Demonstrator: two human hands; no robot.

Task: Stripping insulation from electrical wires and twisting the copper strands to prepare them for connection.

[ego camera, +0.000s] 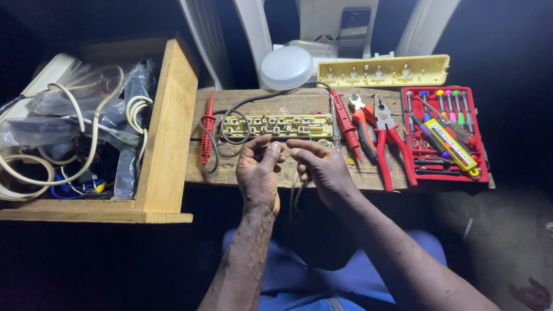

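Observation:
An opened cream power strip base [276, 126] with brass contacts lies on a wooden bench [242, 167]. Its yellowish cover [383, 71] rests at the bench's far edge. Just in front of the strip, my left hand [258, 173] and my right hand [322, 167] meet, fingertips pinching a thin pale wire [295, 193] that hangs down between them. A black cable [236, 106] loops out of the strip's left end.
Red-handled pliers [387, 135], cutters [363, 124] and a red probe [345, 124] lie right of the strip. A red screwdriver case [443, 132] sits at the far right. A wooden box [167, 132] of cables stands left. A white dome lamp [286, 67] sits behind.

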